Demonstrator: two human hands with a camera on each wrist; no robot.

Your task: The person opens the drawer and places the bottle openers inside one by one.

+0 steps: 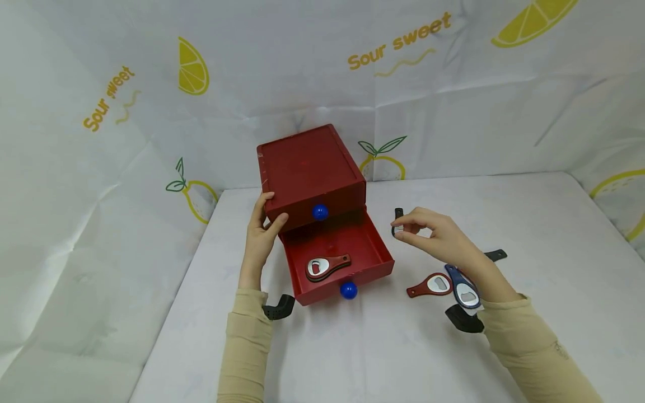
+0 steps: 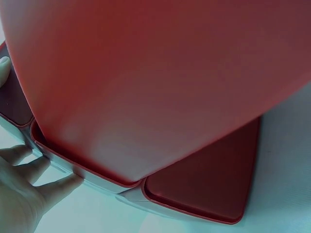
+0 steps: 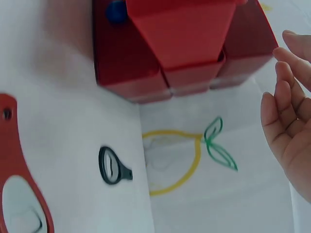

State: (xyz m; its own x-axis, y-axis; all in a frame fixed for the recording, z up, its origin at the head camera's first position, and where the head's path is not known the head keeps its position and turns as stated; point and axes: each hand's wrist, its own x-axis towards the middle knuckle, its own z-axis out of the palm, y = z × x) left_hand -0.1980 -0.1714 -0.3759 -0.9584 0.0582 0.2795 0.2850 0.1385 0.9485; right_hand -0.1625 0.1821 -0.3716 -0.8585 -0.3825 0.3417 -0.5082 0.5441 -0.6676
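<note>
A red box [image 1: 307, 165] with blue knobs stands on the table, its lower drawer [image 1: 373, 240] pulled out. Inside that drawer lies a reddish-brown bottle opener [image 1: 337, 261], its edge doubled as if stacked on another. My left hand [image 1: 259, 240] grips the box's front left corner, thumb at the front; the left wrist view shows its fingers [image 2: 63, 189] against the side. My right hand [image 1: 433, 232] hovers beside a black bottle opener [image 1: 398, 214], covering part of it in the head view. In the right wrist view this opener [image 3: 112, 165] lies apart from the loosely curled, bare fingers [image 3: 284, 107].
Nearer the right forearm lie a red bottle opener [image 1: 429, 285] and a blue one [image 1: 467, 295]. Another black handle [image 1: 496, 255] shows beyond the wrist. Behind the box hangs a white lemon-print cloth [image 1: 302, 67].
</note>
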